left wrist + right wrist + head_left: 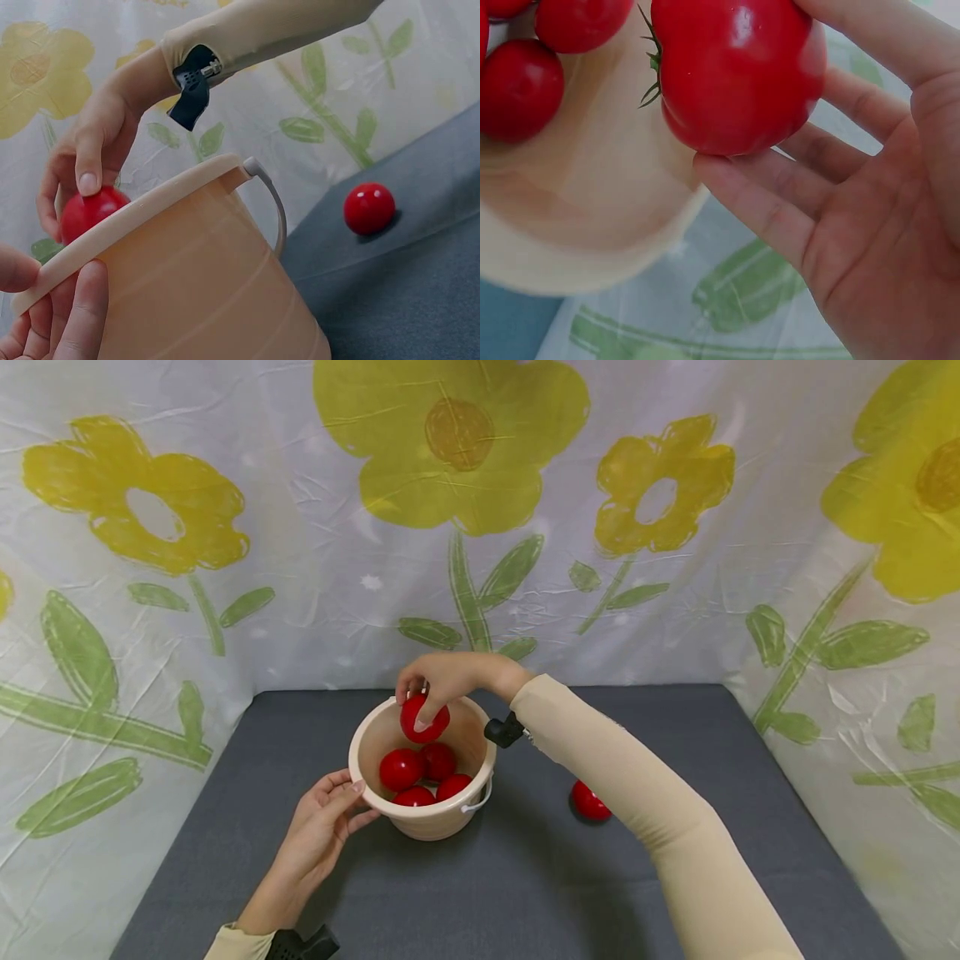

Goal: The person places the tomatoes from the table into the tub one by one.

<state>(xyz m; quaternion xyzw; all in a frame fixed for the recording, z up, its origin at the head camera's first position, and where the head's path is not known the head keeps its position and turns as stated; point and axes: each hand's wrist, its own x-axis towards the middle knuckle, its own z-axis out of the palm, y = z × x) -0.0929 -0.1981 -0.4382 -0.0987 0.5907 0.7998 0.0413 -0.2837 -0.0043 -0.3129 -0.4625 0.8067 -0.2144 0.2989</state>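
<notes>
A beige bucket (427,827) with a grey-white handle (480,802) stands on the dark table. My left hand (322,827) pinches its rim at the left, thumb on one side and fingers on the other. Over the bucket's mouth my right hand (442,681) grips a red tomato (739,75); a green stem shows on it in the right wrist view. Several more tomatoes (401,769) lie inside at the bottom of the bucket. In the left wrist view the held tomato (90,214) is partly hidden behind the rim.
One more red tomato (590,802) lies on the dark grey tabletop (525,893) to the right of the bucket, partly covered by my right forearm in the head view. A flower-printed curtain (300,568) hangs behind and at both sides of the table.
</notes>
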